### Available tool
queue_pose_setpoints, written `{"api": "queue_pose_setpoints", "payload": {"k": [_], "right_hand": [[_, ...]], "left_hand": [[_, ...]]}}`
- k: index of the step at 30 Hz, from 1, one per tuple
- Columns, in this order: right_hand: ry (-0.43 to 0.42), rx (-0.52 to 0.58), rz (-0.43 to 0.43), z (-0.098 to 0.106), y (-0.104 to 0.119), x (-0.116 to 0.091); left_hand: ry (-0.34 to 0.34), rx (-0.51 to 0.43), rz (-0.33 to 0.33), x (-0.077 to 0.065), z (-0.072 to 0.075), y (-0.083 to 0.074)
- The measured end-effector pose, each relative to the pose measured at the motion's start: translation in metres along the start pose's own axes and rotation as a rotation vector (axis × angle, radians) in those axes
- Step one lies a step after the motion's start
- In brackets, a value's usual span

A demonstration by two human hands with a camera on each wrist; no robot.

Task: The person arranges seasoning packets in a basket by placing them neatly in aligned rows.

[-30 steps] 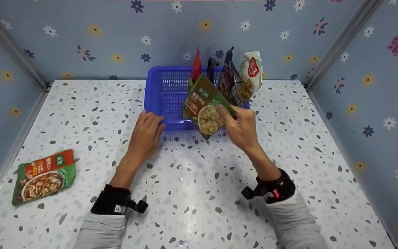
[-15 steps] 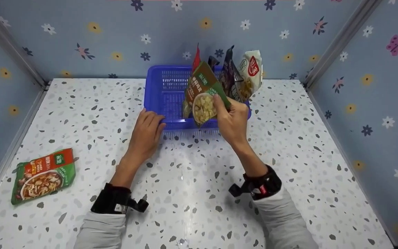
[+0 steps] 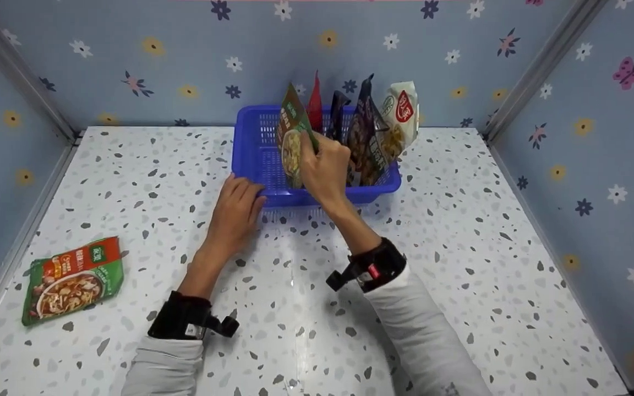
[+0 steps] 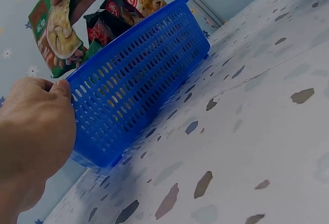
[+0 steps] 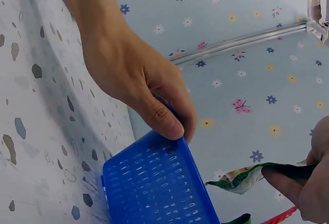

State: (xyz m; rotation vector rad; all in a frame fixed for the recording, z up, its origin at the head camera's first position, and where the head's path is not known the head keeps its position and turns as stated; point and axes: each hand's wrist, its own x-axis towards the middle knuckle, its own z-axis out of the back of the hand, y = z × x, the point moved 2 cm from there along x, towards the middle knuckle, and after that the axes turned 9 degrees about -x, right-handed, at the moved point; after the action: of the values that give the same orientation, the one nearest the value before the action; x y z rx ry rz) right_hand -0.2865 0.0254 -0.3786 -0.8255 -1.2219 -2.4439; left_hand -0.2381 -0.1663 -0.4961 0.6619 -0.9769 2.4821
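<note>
My right hand [image 3: 325, 168] pinches the edge of a green and brown food pouch [image 3: 290, 146] with a bowl of food printed on it. The pouch stands nearly upright in the left half of the blue plastic basket [image 3: 278, 199], its lower end below the rim in the head view. At the basket's front left corner, my left hand [image 3: 234, 212] grips the rim, its thumb and fingers around it in the right wrist view. Beside my right hand, a red pouch [image 3: 315, 104], dark pouches [image 3: 369, 137] and a white pouch [image 3: 404, 118] stand in the basket's right half.
A red and green food pouch [image 3: 75, 280] lies flat on the speckled white table [image 3: 460, 247] at the left. Flower-patterned walls [image 3: 185, 60] close off the back and both sides, with the basket near the back one.
My right hand has carried the green and brown pouch left and back, from over the basket's front rim down into its left half. My left hand has stayed on the rim.
</note>
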Motion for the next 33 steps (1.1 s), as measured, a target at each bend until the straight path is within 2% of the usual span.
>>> {"api": "queue_pose_setpoints", "payload": {"k": [7,14,17,21,27,33], "right_hand": [[0.109,-0.213,0.028,-0.036,-0.002,0.01],[0.217,-0.285,-0.09,-0.064,-0.006,0.011],[0.265,-0.355,-0.115,-0.072,-0.006,0.009],[0.303,-0.435,-0.123,-0.079,-0.007,0.004],[0.347,-0.465,-0.119,-0.082,-0.008,0.002],[0.439,-0.482,-0.167,-0.079,-0.006,0.004]], "left_hand": [[-0.018,-0.005,-0.026,0.0,0.002,0.002],[-0.029,-0.013,-0.043,0.0,0.002,0.001],[-0.036,-0.01,-0.054,0.0,0.001,0.001],[-0.039,0.006,-0.073,-0.001,0.0,0.001],[-0.031,0.003,-0.057,0.0,0.0,0.001],[-0.03,-0.001,-0.049,-0.002,0.001,0.002]]}}
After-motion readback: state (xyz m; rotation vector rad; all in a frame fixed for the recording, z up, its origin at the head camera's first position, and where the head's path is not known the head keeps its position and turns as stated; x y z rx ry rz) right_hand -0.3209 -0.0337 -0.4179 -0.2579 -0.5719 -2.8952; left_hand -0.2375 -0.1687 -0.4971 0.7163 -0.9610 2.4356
